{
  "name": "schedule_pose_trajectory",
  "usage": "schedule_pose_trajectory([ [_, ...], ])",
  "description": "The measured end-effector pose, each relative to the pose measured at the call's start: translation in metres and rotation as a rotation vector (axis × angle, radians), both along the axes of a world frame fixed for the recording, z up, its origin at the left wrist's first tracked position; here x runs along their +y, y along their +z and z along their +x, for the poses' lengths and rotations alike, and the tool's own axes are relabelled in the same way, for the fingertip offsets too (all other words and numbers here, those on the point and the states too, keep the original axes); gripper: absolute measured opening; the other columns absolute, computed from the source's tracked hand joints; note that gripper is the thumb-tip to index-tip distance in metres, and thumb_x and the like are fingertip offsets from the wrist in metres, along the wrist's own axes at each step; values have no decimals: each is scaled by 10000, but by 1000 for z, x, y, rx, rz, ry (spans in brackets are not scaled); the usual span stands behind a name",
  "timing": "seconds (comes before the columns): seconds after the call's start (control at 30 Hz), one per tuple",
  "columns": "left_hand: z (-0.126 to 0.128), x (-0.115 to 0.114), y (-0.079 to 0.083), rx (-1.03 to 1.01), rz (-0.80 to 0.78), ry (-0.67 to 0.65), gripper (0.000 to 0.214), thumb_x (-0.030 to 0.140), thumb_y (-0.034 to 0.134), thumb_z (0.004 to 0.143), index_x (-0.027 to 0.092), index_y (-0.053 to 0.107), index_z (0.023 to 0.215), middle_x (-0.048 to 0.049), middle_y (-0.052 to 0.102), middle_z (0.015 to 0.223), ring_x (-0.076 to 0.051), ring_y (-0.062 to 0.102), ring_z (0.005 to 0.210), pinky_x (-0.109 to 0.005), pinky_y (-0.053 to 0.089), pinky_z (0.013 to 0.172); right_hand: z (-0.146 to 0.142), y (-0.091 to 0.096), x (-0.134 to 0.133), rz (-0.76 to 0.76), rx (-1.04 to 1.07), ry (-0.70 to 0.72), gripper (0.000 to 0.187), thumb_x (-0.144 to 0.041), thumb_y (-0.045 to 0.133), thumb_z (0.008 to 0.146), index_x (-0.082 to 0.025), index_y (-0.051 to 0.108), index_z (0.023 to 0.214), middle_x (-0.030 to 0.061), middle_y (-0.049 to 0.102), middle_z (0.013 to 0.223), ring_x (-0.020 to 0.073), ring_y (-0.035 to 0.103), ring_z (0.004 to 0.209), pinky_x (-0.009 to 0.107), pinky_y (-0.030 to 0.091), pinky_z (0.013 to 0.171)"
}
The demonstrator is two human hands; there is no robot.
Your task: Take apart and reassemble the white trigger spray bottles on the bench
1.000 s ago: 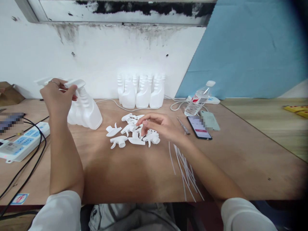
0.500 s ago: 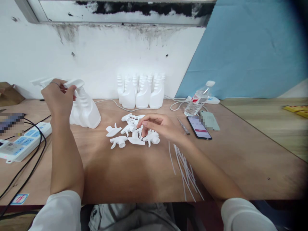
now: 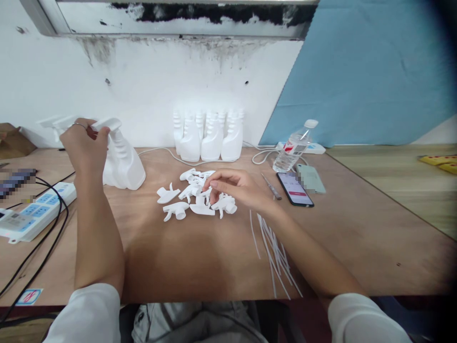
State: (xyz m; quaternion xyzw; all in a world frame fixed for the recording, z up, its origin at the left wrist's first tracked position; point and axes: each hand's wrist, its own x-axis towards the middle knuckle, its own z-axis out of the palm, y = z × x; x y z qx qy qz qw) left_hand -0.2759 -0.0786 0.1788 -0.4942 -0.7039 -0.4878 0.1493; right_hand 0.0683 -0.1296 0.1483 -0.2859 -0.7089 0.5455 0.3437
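My left hand (image 3: 84, 145) is closed around the trigger head of a white spray bottle (image 3: 124, 162) that stands at the left of the wooden table (image 3: 200, 257), beside other finished bottles. My right hand (image 3: 237, 188) hovers over a heap of loose white trigger heads (image 3: 194, 195) in the middle, its fingertips pinched on one of them. A bundle of thin white dip tubes (image 3: 273, 247) lies under my right forearm.
Several capless white bottles (image 3: 209, 136) stand against the back wall. A water bottle (image 3: 293, 147), a phone (image 3: 295, 189), a green case (image 3: 311, 177) and tweezers (image 3: 272, 186) lie to the right. A power strip (image 3: 30, 214) with black cables sits at left.
My left hand has slid the spray bottle a little further left and back. My right hand has stayed over the heap of trigger heads.
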Motion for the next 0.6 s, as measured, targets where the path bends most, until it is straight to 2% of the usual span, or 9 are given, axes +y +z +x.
schedule_pose_trajectory([
  [0.17, -6, 1, -3, 46, 33, 61, 284, 262, 617, 727, 107, 653, 962, 52, 438, 597, -125, 455, 607, -324, 442, 802, 0, -3, 2, -1, 7, 10, 202, -337, 608, 858, -143, 665, 857, 16, 665, 701, 123, 639, 629, 257, 488, 624],
  [0.4, -10, 2, -5, 31, 20, 65, 323, 300, 596, 771, 96, 652, 1014, 24, 506, 671, -134, 475, 636, -341, 456, 828, -1, -5, 3, -9, -3, 16, 203, -334, 610, 857, -139, 664, 863, 22, 671, 719, 121, 642, 627, 250, 486, 618],
  [0.53, 1, -10, 2, 70, 89, 59, 352, 231, 625, 759, 88, 616, 1080, -48, 601, 900, -196, 558, 881, -386, 426, 947, -1, -2, 1, 23, -31, -18, 217, -353, 601, 861, -146, 666, 856, 24, 674, 732, 123, 642, 625, 256, 491, 615],
  [0.6, 11, -23, 12, 82, 139, 39, 311, 195, 620, 767, 99, 612, 1063, -92, 595, 1069, -216, 574, 926, -385, 445, 920, 1, -2, 4, 50, -27, -37, 230, -364, 595, 862, -144, 664, 856, 32, 677, 756, 125, 640, 621, 259, 494, 607],
])
